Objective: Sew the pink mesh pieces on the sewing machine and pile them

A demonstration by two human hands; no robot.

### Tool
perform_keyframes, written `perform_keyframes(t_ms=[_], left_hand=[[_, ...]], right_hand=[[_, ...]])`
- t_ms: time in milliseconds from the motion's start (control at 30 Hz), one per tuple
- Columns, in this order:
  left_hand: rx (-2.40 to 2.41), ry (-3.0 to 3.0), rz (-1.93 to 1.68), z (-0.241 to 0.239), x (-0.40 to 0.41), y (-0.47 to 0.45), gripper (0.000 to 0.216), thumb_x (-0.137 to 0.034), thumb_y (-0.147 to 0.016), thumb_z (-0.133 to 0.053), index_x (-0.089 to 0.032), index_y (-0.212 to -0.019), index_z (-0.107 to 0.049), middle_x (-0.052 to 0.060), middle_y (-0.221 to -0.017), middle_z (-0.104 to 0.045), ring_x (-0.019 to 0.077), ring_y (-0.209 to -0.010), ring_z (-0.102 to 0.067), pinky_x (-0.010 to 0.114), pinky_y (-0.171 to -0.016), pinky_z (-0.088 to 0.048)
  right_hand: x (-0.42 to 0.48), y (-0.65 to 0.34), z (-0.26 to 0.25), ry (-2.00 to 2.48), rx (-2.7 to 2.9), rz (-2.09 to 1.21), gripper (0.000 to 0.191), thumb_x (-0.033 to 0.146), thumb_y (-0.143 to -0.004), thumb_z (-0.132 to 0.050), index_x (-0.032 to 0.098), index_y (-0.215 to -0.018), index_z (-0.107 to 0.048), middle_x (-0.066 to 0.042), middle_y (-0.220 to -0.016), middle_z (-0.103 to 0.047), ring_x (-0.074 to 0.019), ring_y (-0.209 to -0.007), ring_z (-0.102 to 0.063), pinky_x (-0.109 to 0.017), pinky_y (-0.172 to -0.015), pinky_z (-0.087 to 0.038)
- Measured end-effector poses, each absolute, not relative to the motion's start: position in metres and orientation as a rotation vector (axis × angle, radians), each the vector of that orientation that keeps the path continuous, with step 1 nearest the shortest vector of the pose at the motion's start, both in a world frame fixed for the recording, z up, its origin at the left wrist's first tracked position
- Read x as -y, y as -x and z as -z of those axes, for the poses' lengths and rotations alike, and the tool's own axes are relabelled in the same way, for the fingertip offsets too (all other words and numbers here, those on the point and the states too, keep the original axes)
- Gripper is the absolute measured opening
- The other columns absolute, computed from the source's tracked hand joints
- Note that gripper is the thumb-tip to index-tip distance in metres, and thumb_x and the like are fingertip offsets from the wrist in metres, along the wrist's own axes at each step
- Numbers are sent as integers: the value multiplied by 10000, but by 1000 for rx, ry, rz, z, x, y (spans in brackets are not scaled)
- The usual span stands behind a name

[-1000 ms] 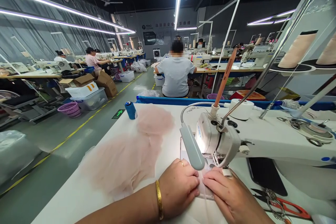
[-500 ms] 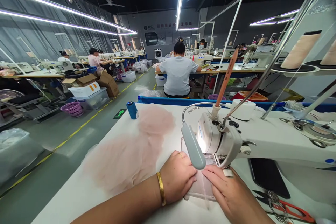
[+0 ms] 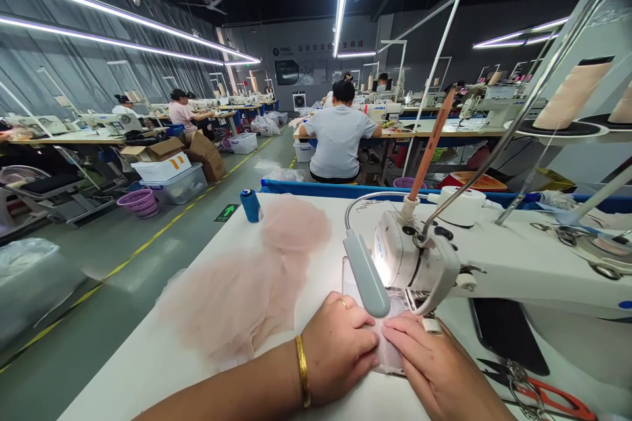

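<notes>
Here, head view, one entry. My left hand [image 3: 340, 345], gold bangle at the wrist and ring on one finger, lies knuckles up on the white table [image 3: 162, 362], fingers [image 3: 363, 342] pressed together and flat on a small piece of sheer pink fabric [image 3: 388, 355]. My right hand [image 3: 434, 371] lies opposite, fingers close together, tips on the same piece. The piece is thin, soft and translucent, lying flat just before the presser foot of the white sewing machine [image 3: 494, 263]; its long axis runs from me toward the needle. A grey, paddle-shaped lamp [image 3: 365, 274] slants above my left knuckles. To the left, a loose heap of pink mesh [image 3: 237, 302], gauzy and rumpled. Beyond it stands a blue thread spool [image 3: 250, 205], cylindrical and upright. Red-handled scissors [image 3: 548, 395] lie at the right.
</notes>
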State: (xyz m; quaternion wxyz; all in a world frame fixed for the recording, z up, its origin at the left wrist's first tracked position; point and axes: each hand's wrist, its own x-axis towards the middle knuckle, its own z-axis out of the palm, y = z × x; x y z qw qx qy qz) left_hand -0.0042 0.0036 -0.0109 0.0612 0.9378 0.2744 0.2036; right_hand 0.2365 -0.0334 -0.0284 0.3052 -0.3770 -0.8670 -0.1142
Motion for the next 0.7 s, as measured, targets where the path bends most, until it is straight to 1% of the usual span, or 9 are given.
perform_keyframes(t_ms=[100,200,333,467,567,700], left_hand=[[-878,-2839,-589,12,-9,4,111,-304,-951,-731,-209,-916,-687,34,-1158,-745,259,-997,-653,432,-934,-480],[-899,-2859,-595,14,-12,3,98,-299,-960,-718,-210,-924,-696,55,-1130,-740,263,-1001,-650,418,-919,-482],[-775,-2872,-678,18,-9,4,116,-217,-976,-664,-213,-862,-686,13,-1056,-746,206,-936,-646,380,-891,-456],[-715,-2905,-669,18,-4,5,145,-172,-963,-653,-218,-828,-679,-7,-959,-752,180,-840,-622,384,-841,-423],[-716,-2910,-680,16,-5,5,141,-171,-964,-647,-220,-836,-680,-9,-961,-757,181,-833,-619,385,-838,-422],[-742,-2900,-705,16,-8,5,132,-179,-983,-641,-220,-870,-697,-3,-1020,-768,189,-882,-638,387,-867,-445]], right_hand=[[33,-238,34,1045,2274,286,408,61,-916,-487,188,-1200,-751,-88,-1121,-827,-238,-919,-765,-332,-775,-641],[33,-239,33,1031,2258,284,392,61,-924,-484,183,-1199,-737,-89,-1135,-822,-237,-930,-763,-326,-771,-640],[35,-243,28,900,2328,274,380,45,-920,-507,198,-1202,-712,-71,-1123,-816,-241,-937,-750,-336,-827,-624],[36,-248,33,870,2413,211,382,37,-905,-542,214,-1204,-701,-60,-1106,-807,-234,-946,-741,-308,-807,-604],[35,-249,39,899,2414,216,376,45,-911,-538,217,-1205,-699,-68,-1124,-804,-241,-951,-743,-318,-811,-602],[34,-244,38,939,2375,236,360,47,-921,-517,207,-1179,-709,-75,-1106,-808,-244,-939,-746,-333,-824,-607]])
